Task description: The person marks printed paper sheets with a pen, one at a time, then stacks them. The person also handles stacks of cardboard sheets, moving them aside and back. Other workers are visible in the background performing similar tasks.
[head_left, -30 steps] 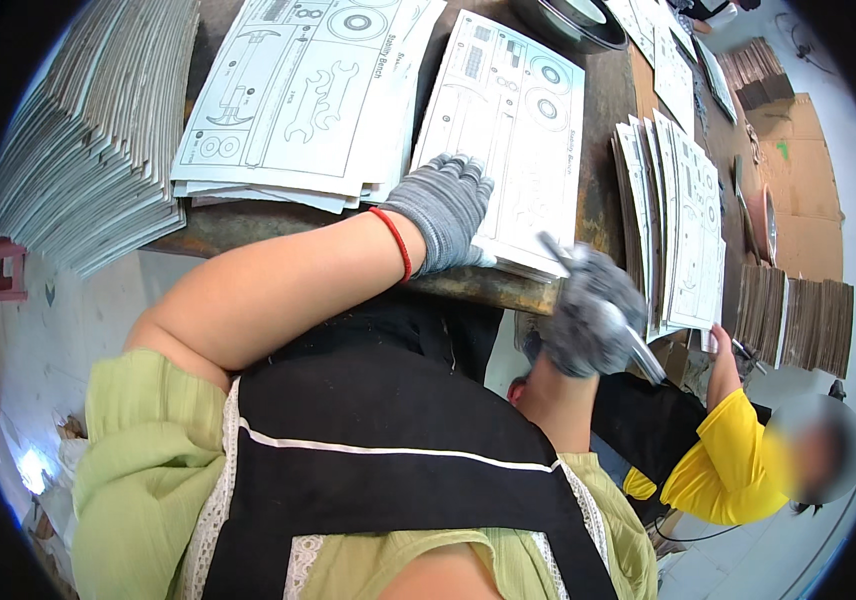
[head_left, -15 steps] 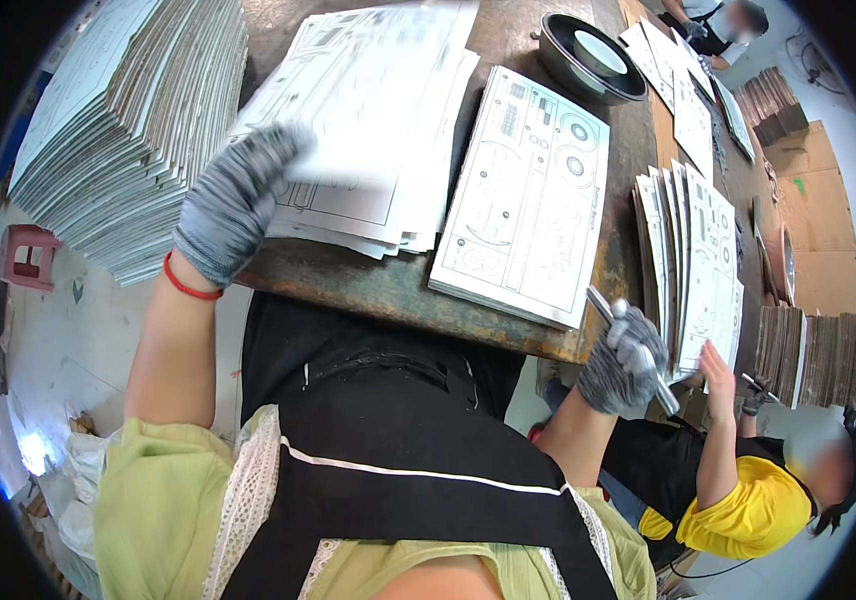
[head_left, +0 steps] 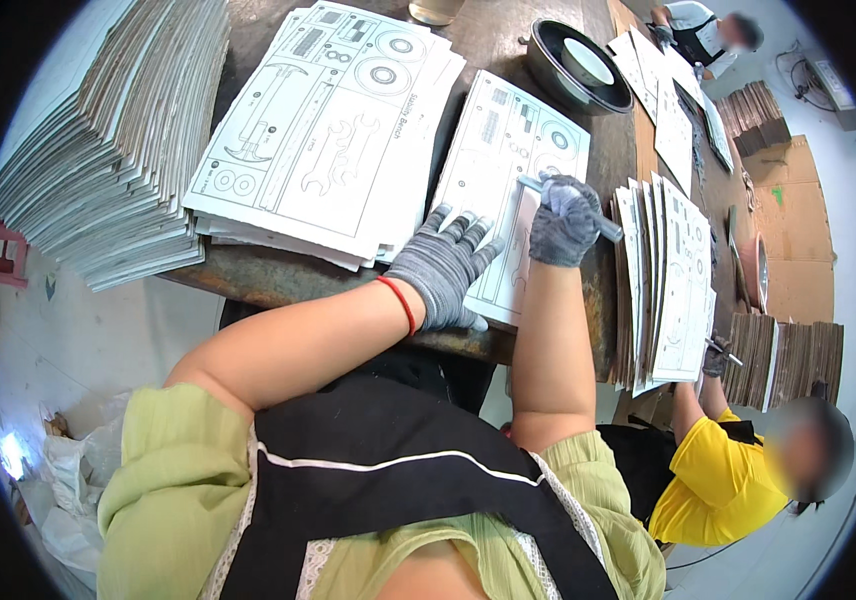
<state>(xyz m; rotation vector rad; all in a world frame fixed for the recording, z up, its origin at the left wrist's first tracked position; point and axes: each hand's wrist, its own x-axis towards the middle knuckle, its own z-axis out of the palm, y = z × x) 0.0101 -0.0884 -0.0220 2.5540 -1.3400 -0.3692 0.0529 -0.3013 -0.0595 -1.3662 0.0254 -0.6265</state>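
Note:
My left hand (head_left: 440, 265), in a grey striped glove, lies with fingers spread on the near left part of a stack of printed boards (head_left: 476, 150). The top board carries line drawings of tools and round parts. My right hand (head_left: 565, 222), gloved alike, is closed around a silver, rod-shaped metal tool (head_left: 609, 229). One end of the tool points left over the same board; whether it touches is hard to see. Left of these boards lies another pile of printed sheets (head_left: 328, 140), its top sheet showing a hammer and wrenches in outline.
A tall stack of boards (head_left: 138, 130) rises at the far left. A dark bowl (head_left: 548, 62) with a pale inside stands behind the boards. More boards (head_left: 683, 280) lean at the right, beside a co-worker in yellow (head_left: 723, 475). Another person (head_left: 698, 35) works at the far right.
My left hand has left the sheet on the left pile and come right onto the boards. My right hand has moved up and over the boards with the tool.

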